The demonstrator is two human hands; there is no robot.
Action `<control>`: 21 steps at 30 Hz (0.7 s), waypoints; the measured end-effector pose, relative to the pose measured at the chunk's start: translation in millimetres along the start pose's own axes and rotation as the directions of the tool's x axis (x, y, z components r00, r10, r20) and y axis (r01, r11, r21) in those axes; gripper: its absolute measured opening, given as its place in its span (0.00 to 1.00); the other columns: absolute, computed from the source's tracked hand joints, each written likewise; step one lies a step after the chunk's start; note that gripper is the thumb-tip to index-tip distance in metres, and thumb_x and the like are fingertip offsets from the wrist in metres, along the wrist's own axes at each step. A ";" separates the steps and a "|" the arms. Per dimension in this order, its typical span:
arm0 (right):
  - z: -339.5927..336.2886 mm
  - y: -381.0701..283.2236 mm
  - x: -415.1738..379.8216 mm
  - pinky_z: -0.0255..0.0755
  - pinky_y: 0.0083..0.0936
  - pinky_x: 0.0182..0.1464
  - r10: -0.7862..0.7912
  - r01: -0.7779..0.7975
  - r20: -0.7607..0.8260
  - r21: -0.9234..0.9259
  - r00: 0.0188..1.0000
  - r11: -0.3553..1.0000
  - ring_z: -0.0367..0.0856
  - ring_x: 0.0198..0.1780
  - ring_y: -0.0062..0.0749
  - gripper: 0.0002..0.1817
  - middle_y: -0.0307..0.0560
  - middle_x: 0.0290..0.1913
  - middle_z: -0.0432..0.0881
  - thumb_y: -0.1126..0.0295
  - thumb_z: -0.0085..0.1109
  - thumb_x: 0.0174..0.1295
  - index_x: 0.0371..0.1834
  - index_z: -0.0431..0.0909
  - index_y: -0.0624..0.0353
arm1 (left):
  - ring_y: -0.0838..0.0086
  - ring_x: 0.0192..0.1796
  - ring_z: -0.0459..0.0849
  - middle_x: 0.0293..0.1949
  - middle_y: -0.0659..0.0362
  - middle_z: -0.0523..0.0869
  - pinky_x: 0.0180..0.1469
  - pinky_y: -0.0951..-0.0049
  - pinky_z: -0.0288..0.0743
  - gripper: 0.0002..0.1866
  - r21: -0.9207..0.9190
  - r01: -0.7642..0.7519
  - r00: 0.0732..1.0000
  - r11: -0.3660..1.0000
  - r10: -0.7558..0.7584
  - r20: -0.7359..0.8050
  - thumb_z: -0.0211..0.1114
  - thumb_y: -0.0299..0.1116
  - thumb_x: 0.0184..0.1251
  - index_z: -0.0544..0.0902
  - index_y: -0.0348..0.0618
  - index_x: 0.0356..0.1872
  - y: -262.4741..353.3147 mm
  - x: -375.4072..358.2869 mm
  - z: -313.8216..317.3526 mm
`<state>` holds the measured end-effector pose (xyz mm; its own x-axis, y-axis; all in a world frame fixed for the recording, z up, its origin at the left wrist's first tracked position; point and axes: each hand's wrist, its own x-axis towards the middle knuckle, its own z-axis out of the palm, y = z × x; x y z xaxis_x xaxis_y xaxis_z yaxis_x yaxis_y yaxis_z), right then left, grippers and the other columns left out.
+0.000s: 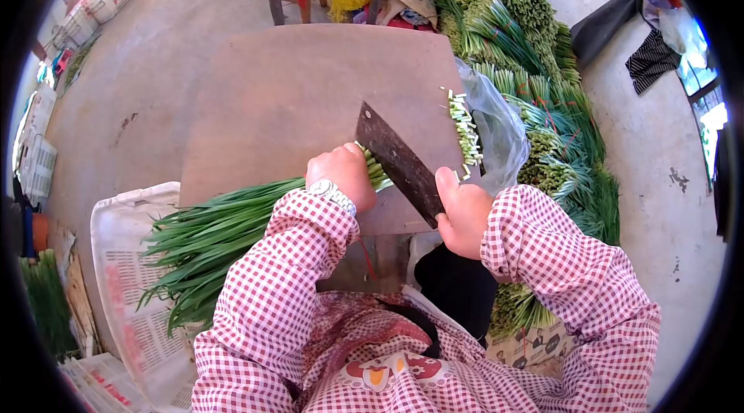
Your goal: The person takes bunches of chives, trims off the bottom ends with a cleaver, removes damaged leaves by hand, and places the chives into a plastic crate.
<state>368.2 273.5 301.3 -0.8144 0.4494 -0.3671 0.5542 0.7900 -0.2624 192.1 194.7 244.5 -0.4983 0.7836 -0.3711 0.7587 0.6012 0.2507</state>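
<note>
Centrally, dark flat cleaver (397,161) over slender chives (225,231).

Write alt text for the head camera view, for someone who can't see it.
The right hand holds a dark cleaver against a bunch of green chives that the left hand presses onto a wooden board. Cut stem ends lie at the board's right edge.

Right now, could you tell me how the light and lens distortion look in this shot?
Head view: strong fisheye, black corners, the board edges bowed; top left is blown out by glare; daylight is even over the cleaver, the left hand and the right hand, both sharp.
</note>
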 end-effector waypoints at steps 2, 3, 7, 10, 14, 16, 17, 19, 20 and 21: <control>-1.1 -0.8 2.4 0.67 0.50 0.31 -0.010 0.010 0.013 0.013 1.000 1.000 0.76 0.29 0.64 0.21 0.65 0.23 0.75 0.75 0.56 0.52 0.44 0.57 0.68 | 0.62 0.47 0.84 0.42 0.50 0.85 0.49 0.66 0.77 0.19 0.000 -0.009 1.000 1.000 0.009 0.008 0.63 0.33 0.49 0.76 0.36 0.44 -0.8 1.9 1.5; -0.4 -2.1 5.1 0.67 0.50 0.31 -0.008 0.007 0.019 0.011 1.000 1.000 0.76 0.29 0.64 0.21 0.65 0.23 0.75 0.75 0.56 0.52 0.44 0.57 0.68 | 0.60 0.46 0.84 0.41 0.49 0.84 0.49 0.66 0.77 0.22 -0.013 -0.020 1.000 1.000 0.020 -0.010 0.64 0.35 0.46 0.76 0.35 0.43 -3.0 4.1 4.0; 10.0 0.4 21.0 0.68 0.49 0.32 -0.048 0.048 -0.016 0.020 0.999 0.999 0.76 0.30 0.64 0.20 0.65 0.23 0.75 0.75 0.56 0.53 0.44 0.57 0.70 | 0.58 0.45 0.84 0.39 0.47 0.84 0.49 0.66 0.77 0.23 -0.025 -0.046 0.997 0.999 0.045 -0.058 0.66 0.37 0.45 0.75 0.34 0.43 -6.0 6.3 9.8; 16.4 -10.4 36.2 0.69 0.50 0.34 -0.029 0.029 0.012 0.007 1.000 1.000 0.77 0.32 0.65 0.21 0.67 0.25 0.76 0.74 0.54 0.54 0.47 0.58 0.74 | 0.58 0.44 0.84 0.39 0.47 0.84 0.48 0.65 0.77 0.22 -0.017 -0.051 0.998 0.999 0.050 -0.047 0.65 0.36 0.45 0.75 0.34 0.41 -5.3 4.3 7.1; 47.6 -14.3 67.6 0.69 0.51 0.39 0.061 -0.059 -0.042 0.039 0.997 0.997 0.77 0.35 0.65 0.20 0.70 0.28 0.77 0.73 0.51 0.56 0.48 0.61 0.75 | 0.57 0.41 0.84 0.37 0.47 0.84 0.44 0.64 0.78 0.20 0.009 -0.091 0.987 0.996 0.091 -0.129 0.65 0.36 0.44 0.75 0.36 0.39 -7.0 3.1 11.2; 36.7 -20.3 62.1 0.69 0.51 0.39 0.048 -0.047 -0.022 0.059 0.999 0.997 0.78 0.37 0.64 0.19 0.70 0.29 0.77 0.73 0.51 0.56 0.48 0.61 0.72 | 0.57 0.40 0.84 0.36 0.47 0.84 0.44 0.64 0.78 0.20 0.015 -0.087 0.985 0.996 0.089 -0.145 0.65 0.36 0.44 0.75 0.36 0.39 -6.5 3.0 13.1; 37.2 -17.2 60.7 0.69 0.51 0.39 0.048 -0.045 -0.044 0.066 0.998 0.997 0.78 0.37 0.64 0.19 0.70 0.29 0.77 0.73 0.51 0.56 0.48 0.61 0.72 | 0.57 0.40 0.84 0.36 0.48 0.84 0.44 0.63 0.78 0.21 0.018 -0.075 0.988 0.997 0.076 -0.134 0.66 0.36 0.43 0.75 0.36 0.39 -4.8 1.9 13.8; 42.6 -5.1 72.2 0.70 0.50 0.40 0.000 0.003 -0.048 0.063 0.999 0.998 0.78 0.37 0.64 0.19 0.69 0.30 0.78 0.73 0.52 0.55 0.48 0.60 0.69 | 0.57 0.41 0.84 0.37 0.48 0.83 0.46 0.62 0.77 0.23 0.031 -0.068 0.987 0.997 0.072 -0.141 0.68 0.39 0.42 0.74 0.36 0.40 -4.2 0.9 11.1; 40.6 -0.3 79.4 0.70 0.50 0.40 -0.011 0.016 -0.089 0.066 0.996 0.998 0.78 0.37 0.64 0.19 0.69 0.30 0.78 0.73 0.52 0.55 0.48 0.60 0.69 | 0.56 0.43 0.84 0.39 0.48 0.83 0.47 0.62 0.77 0.26 0.022 -0.064 0.993 0.998 0.066 -0.100 0.69 0.41 0.42 0.74 0.37 0.42 -3.3 -1.4 7.1; 38.9 3.4 87.8 0.71 0.49 0.40 -0.004 0.014 -0.078 0.128 0.997 0.992 0.79 0.38 0.64 0.20 0.69 0.30 0.78 0.72 0.52 0.54 0.48 0.60 0.68 | 0.56 0.45 0.83 0.40 0.48 0.83 0.49 0.62 0.76 0.27 0.024 -0.057 0.994 0.998 0.059 -0.093 0.69 0.42 0.43 0.73 0.37 0.43 -0.6 -4.4 6.8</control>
<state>305.4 299.5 233.5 -0.8278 0.4772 -0.2949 0.5599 0.7363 -0.3801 196.7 189.9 239.9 -0.4900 0.8286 -0.2707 0.7956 0.5520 0.2495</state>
